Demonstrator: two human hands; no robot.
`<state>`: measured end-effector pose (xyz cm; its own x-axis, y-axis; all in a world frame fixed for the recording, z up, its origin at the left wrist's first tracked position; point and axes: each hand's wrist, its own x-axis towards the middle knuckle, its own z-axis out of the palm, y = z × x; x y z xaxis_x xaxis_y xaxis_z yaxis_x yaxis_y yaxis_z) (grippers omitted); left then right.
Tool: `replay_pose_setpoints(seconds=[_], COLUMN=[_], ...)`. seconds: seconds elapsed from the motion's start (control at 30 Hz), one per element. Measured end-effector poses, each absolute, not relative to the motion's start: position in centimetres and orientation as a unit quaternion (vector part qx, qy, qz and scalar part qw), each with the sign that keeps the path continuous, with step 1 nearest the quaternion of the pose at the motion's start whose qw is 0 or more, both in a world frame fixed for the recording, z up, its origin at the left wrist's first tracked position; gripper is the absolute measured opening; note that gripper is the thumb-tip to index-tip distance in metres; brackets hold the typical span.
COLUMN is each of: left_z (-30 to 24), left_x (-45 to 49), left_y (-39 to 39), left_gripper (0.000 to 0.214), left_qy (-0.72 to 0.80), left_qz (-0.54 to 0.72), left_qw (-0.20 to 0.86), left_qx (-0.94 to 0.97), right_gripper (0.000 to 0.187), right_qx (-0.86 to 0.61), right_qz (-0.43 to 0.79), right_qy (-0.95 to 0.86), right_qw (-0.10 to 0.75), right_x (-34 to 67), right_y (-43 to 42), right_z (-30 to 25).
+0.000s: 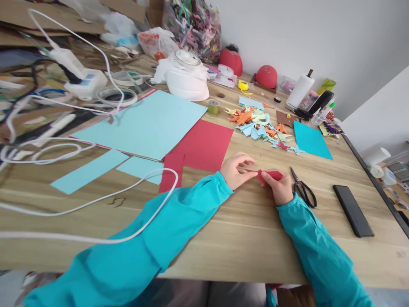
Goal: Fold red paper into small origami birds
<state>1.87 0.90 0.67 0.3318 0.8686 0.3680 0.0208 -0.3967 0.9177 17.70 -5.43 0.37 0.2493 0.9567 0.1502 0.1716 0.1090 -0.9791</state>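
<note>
Between my two hands is a small piece of folded red paper (275, 174), held just above the wooden table. My left hand (237, 169) pinches its left end between thumb and fingers. With thumb and fingertips, my right hand (278, 186) grips the right part. Parts of the paper are hidden behind my fingers. Black-handled scissors (303, 187) lie just right of my right hand. Beyond the hands is a pile of folded paper figures (255, 123) in orange, light blue, green and red. Red paper sheets (207, 145) lie to the left, partly under a large light blue sheet (150, 119).
A black phone (353, 210) lies at the right. A white cable (128, 238) loops over the table and across my left sleeve. A turquoise sheet (311, 140), a spool (213, 106) and a yellow tape measure (243, 85) lie farther back. Clutter fills the left.
</note>
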Motion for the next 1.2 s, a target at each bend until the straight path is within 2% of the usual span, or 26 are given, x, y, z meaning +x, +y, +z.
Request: replay_pose_setpoints(seconds=[0.1,0.33,0.43,0.5,0.6,0.67,0.73,0.83,1.03,1.2], left_z=[0.4,-0.4,-0.3,-0.1,-0.2,-0.4,-0.6,-0.9,-1.3,-2.0], left_x=[1.9,2.0,2.0,2.0,2.0,2.1,2.1,2.1,2.0,1.8], left_y=[0.6,0.9,0.8,0.7,0.7,0.8,0.8,0.9,1.3,2.0], left_gripper=[0.028,0.011,0.008,0.006,0.008,0.01,0.009,0.007,0.009,0.009], left_qy=[0.256,0.251,0.242,0.237,0.24,0.252,0.261,0.268,0.27,0.282], left_qz=[0.452,0.456,0.461,0.46,0.459,0.464,0.468,0.454,0.375,0.285], left_qw=[0.437,0.448,0.447,0.441,0.428,0.421,0.418,0.412,0.312,0.217], left_qx=[0.734,0.727,0.727,0.733,0.74,0.737,0.734,0.743,0.83,0.89], right_gripper=[0.029,0.035,0.035,0.037,0.04,0.034,0.021,0.012,0.012,0.013], right_qx=[-0.563,-0.527,-0.533,-0.54,-0.542,-0.539,-0.538,-0.544,-0.571,-0.591], right_qz=[0.372,0.433,0.417,0.362,0.178,0.04,-0.047,-0.084,-0.099,-0.181], right_qy=[-0.514,-0.461,-0.467,-0.5,-0.594,-0.662,-0.714,-0.754,-0.734,-0.741], right_qw=[0.53,0.567,0.569,0.572,0.567,0.518,0.445,0.359,0.354,0.262], right_x=[17.6,17.9,17.8,17.6,17.5,17.5,17.5,17.6,17.7,16.7], right_y=[-5.6,-5.3,-5.4,-5.6,-6.2,-6.5,-6.6,-6.4,-6.0,-6.5], right_z=[0.5,-0.5,-0.4,0.0,0.7,1.1,1.2,0.7,0.4,1.2])
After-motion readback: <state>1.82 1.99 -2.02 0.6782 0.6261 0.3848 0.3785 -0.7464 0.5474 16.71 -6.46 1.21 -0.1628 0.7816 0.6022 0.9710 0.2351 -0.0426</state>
